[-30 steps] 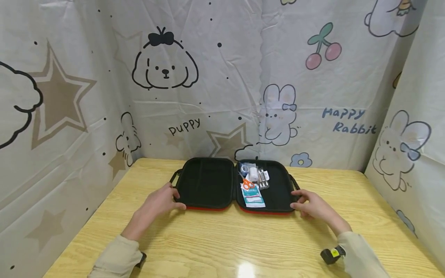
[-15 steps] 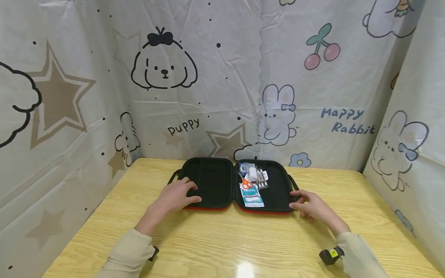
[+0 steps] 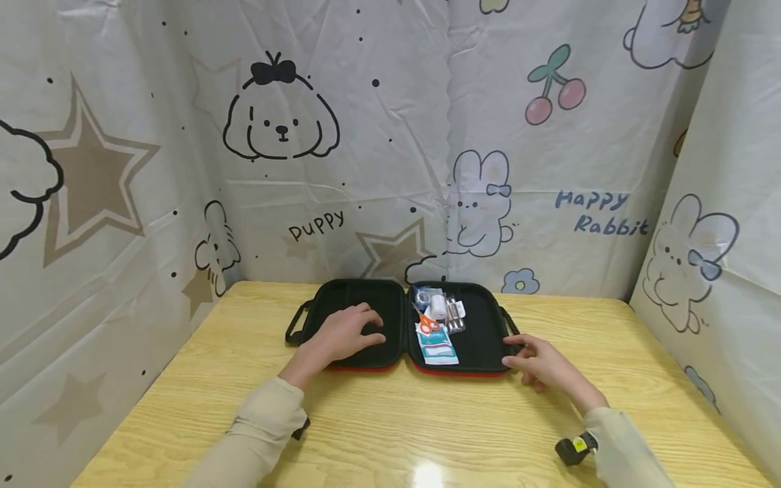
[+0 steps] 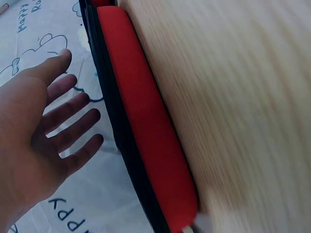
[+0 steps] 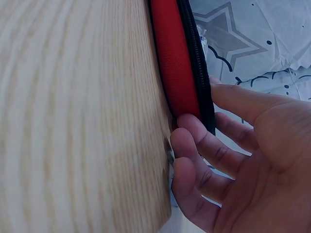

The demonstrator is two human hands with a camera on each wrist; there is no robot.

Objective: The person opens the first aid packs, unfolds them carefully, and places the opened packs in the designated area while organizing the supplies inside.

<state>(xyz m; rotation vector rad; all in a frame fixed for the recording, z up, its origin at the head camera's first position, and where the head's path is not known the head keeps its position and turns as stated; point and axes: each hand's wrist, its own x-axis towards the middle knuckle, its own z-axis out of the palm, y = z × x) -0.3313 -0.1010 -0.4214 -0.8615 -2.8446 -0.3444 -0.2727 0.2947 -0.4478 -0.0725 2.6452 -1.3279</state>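
Observation:
A red zippered first-aid case with a black inside lies spread open like a book on the table. Over its left half hovers my left hand, fingers spread and holding nothing; the left wrist view shows its palm above the rim. My right hand grips the case's right edge, thumb on the black zipper rim and fingertips against the red side. In the right half lie orange-handled scissors, a white bandage roll, a teal-and-white packet and a clear pack of slim tubes.
A roll in a clear bag lies at the case's back, beside the hinge. Black carry handles stick out at both ends. The wooden table meets a printed cloth backdrop behind and at both sides.
My left hand has left the case's left edge and moved right, over the left half. My right hand stays at the right edge. The head view has shifted slightly.

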